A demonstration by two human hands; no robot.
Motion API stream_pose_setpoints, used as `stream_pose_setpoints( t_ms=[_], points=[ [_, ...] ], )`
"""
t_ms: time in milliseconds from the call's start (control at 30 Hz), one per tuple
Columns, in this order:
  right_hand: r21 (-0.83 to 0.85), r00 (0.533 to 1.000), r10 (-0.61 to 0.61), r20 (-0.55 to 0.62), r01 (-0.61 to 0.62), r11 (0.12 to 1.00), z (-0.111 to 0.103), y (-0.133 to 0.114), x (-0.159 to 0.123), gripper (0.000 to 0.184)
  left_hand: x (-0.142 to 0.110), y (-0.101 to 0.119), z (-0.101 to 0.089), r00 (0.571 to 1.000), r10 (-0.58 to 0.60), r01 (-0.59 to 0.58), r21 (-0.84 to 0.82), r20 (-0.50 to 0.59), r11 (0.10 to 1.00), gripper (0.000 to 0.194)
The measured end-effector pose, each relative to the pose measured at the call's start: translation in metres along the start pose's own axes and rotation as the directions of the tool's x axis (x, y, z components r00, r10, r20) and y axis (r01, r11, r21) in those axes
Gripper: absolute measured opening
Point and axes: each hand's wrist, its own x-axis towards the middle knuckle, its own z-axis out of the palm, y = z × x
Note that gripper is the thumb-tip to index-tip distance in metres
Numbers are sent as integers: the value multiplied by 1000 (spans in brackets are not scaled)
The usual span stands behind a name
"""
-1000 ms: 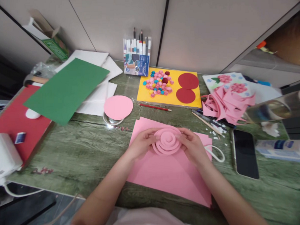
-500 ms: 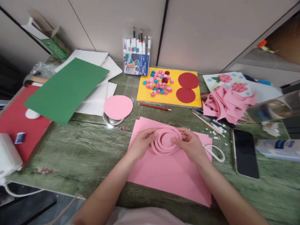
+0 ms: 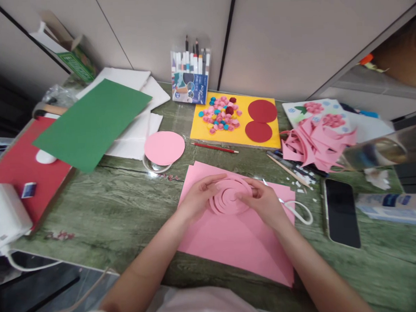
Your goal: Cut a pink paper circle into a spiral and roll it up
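Note:
Between my hands is a pink paper spiral, a disc cut into curling rings, over a stack of pink paper sheets. My left hand pinches its left edge with thumb and fingers. On the opposite edge, my right hand grips it, with the thumb resting on the front near the centre. White-handled scissors lie partly on the pink sheets beside my right hand; their blades are mostly hidden by it.
Behind the sheets lie a red pencil, a pink paper disc and a yellow sheet bearing rolled paper bits and red circles. Pink scraps and a phone sit to the right. Green paper lies left.
The spiral's rings sit closer together now, with narrower gaps between them. Both hands keep nearly the same place and grip.

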Motion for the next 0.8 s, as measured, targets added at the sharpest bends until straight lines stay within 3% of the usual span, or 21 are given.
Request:
stream_pose_setpoints(
  t_ms=[133,267,333,400,433,467,500,533,567,633,667,733,800],
  points=[
    [-24,1000,8,4,-8,1000,0,3,-1,29,1,-4,-2,999,34,-36,73,28,997,46],
    [-58,1000,7,14,-6,998,1,3,-2,24,1,-4,-1,997,74,-76,173,20,982,41],
    [-95,1000,-16,-3,16,995,0,-1,-3,21,-2,-1,1,986,163,-152,259,-25,954,34],
    [-194,997,-59,-48,48,980,-1,-7,-7,19,-8,5,3,941,314,-243,393,-127,887,22],
    [-282,992,-94,-85,67,957,-2,-10,-10,18,-11,8,4,897,400,-276,468,-188,839,17],
    [-388,982,-141,-128,81,918,-4,-13,-14,18,-15,10,5,882,424,-267,522,-207,810,12],
    [-497,966,-199,-167,92,863,-4,-14,-18,18,-18,12,7,914,368,-228,530,-173,817,15],
    [-584,944,-265,-195,105,805,-5,-15,-22,18,-20,13,9,970,226,-156,489,-87,858,22],
    [-641,925,-323,-200,126,757,-5,-14,-27,21,-21,13,11,998,52,-58,397,24,916,29],
    [-685,897,-421,-136,222,694,-1,-9,-38,29,-21,9,16,960,-195,177,104,201,979,39],
    [-684,893,-445,-72,281,674,2,-7,-43,35,-20,6,18,939,-240,263,-62,245,963,42],
    [-661,897,-438,52,360,659,12,-4,-50,43,-16,-1,21,938,-261,323,-297,228,899,33],
    [-616,908,-388,161,399,679,22,-7,-54,45,-11,-6,21,939,-328,341,-390,102,855,22]
  ],
)
